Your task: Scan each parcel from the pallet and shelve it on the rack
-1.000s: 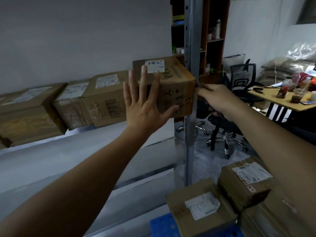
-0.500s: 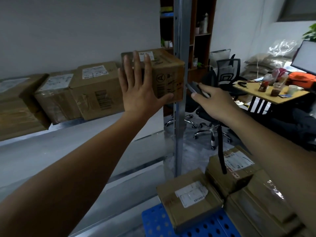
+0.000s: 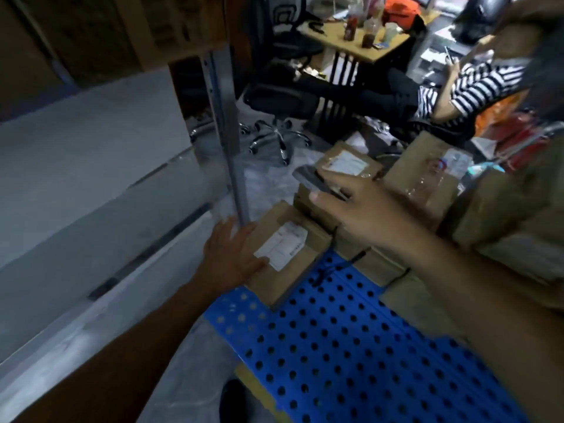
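A small cardboard parcel (image 3: 293,264) with a white label lies on the blue perforated pallet (image 3: 351,346), at its far left corner. My left hand (image 3: 232,254) rests flat on the parcel's left side, fingers straight. My right hand (image 3: 357,212) hovers above the stacked parcels and grips a dark handheld scanner (image 3: 314,180), whose cord hangs down to the pallet. Behind it lies another labelled parcel (image 3: 345,163). The shelved box (image 3: 171,25) sits at the top of the frame on the rack.
The rack's metal upright (image 3: 229,132) stands just left of the parcels, with grey shelves (image 3: 91,166) beyond it. More parcels (image 3: 433,175) pile up on the right. A seated person in a striped top (image 3: 476,83), a desk (image 3: 360,35) and an office chair (image 3: 283,96) lie behind.
My left hand left the shelved box and dropped onto the small parcel on the pallet. My view swung down. My right hand lowered with the scanner over the stacked parcels.
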`<state>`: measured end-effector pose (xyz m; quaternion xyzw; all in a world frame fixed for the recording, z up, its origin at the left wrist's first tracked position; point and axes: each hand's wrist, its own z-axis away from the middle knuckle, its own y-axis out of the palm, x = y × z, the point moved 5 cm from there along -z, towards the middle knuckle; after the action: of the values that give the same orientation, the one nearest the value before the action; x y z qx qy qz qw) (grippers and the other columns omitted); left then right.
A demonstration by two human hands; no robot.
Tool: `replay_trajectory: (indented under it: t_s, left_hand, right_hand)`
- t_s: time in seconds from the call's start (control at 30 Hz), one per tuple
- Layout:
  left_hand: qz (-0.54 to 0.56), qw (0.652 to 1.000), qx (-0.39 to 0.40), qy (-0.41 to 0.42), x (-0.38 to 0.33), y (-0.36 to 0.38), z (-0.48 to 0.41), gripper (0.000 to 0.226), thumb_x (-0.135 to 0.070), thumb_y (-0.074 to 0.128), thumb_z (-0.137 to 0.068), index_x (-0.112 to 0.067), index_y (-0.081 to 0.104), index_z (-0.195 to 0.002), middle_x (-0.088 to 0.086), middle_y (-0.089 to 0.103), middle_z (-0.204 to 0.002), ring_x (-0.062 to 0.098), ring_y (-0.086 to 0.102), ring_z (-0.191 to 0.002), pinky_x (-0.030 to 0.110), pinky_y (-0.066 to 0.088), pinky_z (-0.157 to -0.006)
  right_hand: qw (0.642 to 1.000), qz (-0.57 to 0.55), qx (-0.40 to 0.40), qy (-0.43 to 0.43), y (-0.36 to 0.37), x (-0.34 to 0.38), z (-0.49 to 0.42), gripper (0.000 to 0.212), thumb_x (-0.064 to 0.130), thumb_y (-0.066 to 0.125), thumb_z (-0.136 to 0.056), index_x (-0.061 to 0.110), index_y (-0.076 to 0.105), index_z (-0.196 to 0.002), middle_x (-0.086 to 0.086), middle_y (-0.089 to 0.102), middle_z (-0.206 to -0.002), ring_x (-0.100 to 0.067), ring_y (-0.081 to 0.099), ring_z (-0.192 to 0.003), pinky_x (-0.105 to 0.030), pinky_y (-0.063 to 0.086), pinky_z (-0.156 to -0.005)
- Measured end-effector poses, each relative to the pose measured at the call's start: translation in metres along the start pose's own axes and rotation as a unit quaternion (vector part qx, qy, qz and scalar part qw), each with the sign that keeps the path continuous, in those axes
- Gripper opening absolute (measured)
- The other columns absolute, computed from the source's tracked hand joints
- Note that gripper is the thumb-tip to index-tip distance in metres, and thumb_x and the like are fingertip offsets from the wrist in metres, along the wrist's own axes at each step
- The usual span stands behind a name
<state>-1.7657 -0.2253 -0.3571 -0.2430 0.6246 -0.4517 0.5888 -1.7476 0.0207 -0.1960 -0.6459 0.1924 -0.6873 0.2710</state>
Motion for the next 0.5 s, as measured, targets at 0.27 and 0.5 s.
replay_trajectory:
  t_s: [0.27,0.5]
  left_hand:
    - [0.075,0.996,0.053,-0.013,0.061,0.069,0.046,0.109,-0.097,0.046,-0.067,-0.029,0.043,-0.153,0.015,0.042,-0.152,0.035,0.041,-0.139,0.054,0.043,-0.111]
    - [0.224,0.965,0.14,0.011,0.084,0.088,0.071,0.134,-0.069,0.088,-0.053,-0.037,0.016,-0.162,0.003,-0.006,-0.171,0.016,0.005,-0.156,0.044,0.022,-0.125]
  right_hand:
    - [0.977,0.039,0.041,0.204,0.098,-0.087,0.074,0.062,0.053,0.055,-0.096,0.032,0.038,-0.152,0.011,0.053,-0.144,-0.006,0.057,-0.119,-0.02,0.046,-0.092]
    - [0.951,0.074,-0.017,0.3,0.139,-0.141,0.109,0.062,0.052,0.056,-0.097,0.027,0.042,-0.151,0.008,0.066,-0.11,-0.003,0.06,-0.086,-0.014,0.043,-0.064]
